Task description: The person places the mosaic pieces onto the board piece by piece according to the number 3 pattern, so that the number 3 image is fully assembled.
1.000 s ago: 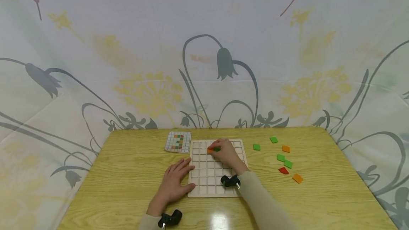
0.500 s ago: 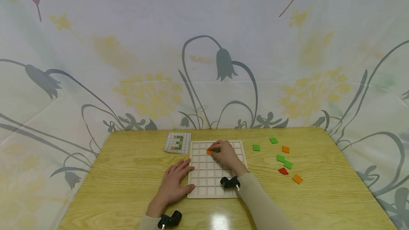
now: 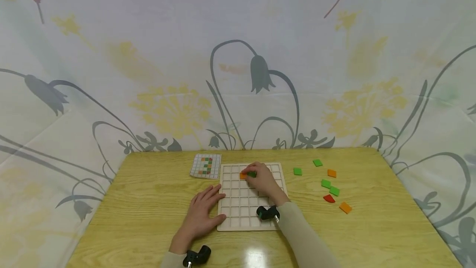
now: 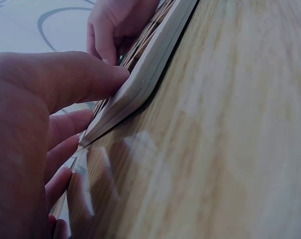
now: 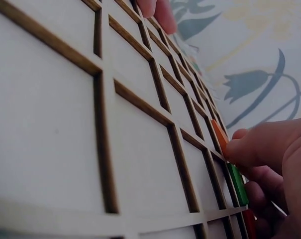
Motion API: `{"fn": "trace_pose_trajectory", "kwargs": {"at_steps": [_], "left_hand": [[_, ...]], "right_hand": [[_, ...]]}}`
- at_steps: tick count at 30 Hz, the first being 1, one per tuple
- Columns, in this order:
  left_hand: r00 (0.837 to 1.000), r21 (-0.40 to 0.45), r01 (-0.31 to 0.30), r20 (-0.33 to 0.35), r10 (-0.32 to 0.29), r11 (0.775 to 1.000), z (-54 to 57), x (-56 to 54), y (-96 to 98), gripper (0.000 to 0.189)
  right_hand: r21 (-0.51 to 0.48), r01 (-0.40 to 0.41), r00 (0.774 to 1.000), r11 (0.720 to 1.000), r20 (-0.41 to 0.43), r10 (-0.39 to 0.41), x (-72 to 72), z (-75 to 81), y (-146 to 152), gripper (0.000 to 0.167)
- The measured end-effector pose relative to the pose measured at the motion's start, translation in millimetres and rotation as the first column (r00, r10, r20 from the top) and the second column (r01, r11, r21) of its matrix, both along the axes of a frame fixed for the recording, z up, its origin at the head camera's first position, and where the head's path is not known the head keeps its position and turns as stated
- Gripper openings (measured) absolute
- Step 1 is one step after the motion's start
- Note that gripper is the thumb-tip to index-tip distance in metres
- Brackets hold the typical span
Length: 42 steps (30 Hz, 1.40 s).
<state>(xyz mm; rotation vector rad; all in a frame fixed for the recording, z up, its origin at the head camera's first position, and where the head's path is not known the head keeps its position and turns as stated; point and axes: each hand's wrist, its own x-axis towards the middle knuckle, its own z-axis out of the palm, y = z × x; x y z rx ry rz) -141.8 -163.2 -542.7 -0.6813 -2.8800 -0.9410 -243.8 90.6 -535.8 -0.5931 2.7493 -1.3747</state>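
Head view: observe the right hand [image 3: 263, 180] above a pale wooden grid board [image 3: 235, 210], thumb and forefinger pinching a flat orange square tile [image 3: 243, 175] at the third column from the left, second row from the far edge. Note a flat green square tile [image 3: 252, 174] just to its right, partly hidden. Register no visible change of grip over the last second; judge the setting of the orange tile as in progress, without release. Compared with the earlier frames, find only a slight drift of the whole view, with hands and pieces in the same arrangement. Locate four loose green tiles [image 3: 326, 183], two loose orange tiles [image 3: 345, 207] and one red wedge-shaped tile [image 3: 329, 198] right of the board on the yellow wood-grain table [image 3: 375, 226], and a white printed grid card [image 3: 195, 167] just beside the far left corner. Left wrist view: note the left hand [image 3: 201, 211] with fingers extended and spread, thumb tip touching the board's rim, nothing gripped. Right wrist view: see the thumb against the orange tile, with a red piece [image 5: 249, 224] past the green one, partly hidden. Full seating in the cell: cannot tell.
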Motion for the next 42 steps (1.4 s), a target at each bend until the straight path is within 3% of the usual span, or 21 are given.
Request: {"fn": "trace_pose_trajectory", "kwargs": {"at_steps": [35, 42], "left_hand": [[0.999, 0.028, 0.007, -0.045, -0.006, 1.000, 2.0, 0.5, 1.4, 0.058], [1.000, 0.015, 0.003, -0.027, -0.003, 1.000, 0.8, -0.1, 0.7, 0.059]], "right_hand": [[0.039, 0.008, 1.000, 0.999, -0.002, -0.008, -3.1, 5.9, 4.3, 0.015], [-0.077, 0.033, 0.998, 0.996, 0.046, -0.030, 0.5, 11.7, 13.9, 0.020]]}}
